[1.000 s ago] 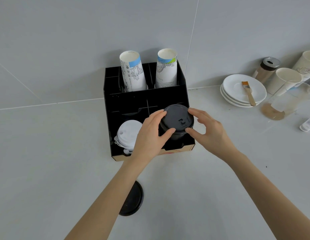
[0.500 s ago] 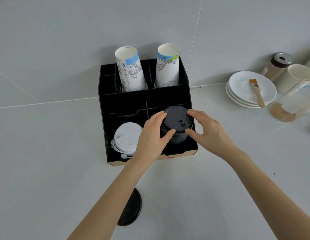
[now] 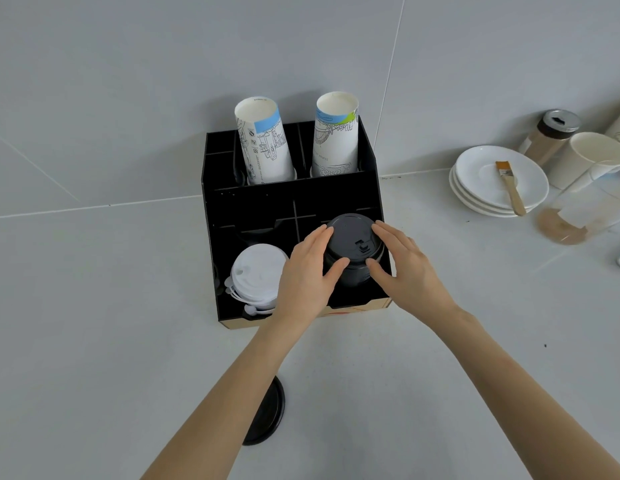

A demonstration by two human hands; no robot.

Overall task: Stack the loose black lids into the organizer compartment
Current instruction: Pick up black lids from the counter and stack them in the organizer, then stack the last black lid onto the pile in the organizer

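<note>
A stack of black lids (image 3: 353, 244) stands in the front right compartment of the black organizer (image 3: 253, 206). My left hand (image 3: 307, 275) cups the stack's left side, thumb on its front. My right hand (image 3: 404, 268) cups the right side, fingers on the rim. One loose black lid (image 3: 268, 412) lies on the counter below the organizer, partly hidden by my left forearm.
White lids (image 3: 256, 271) fill the front left compartment. Two stacks of paper cups (image 3: 263, 140) stand in the back row against the wall. At the right are stacked white plates (image 3: 488, 181) with a brush (image 3: 509, 185), a shaker jar (image 3: 551, 133) and cups.
Both hands stay on the black lid stack, which sits slightly lower in its compartment. The view has shifted a little to the right and closer.
</note>
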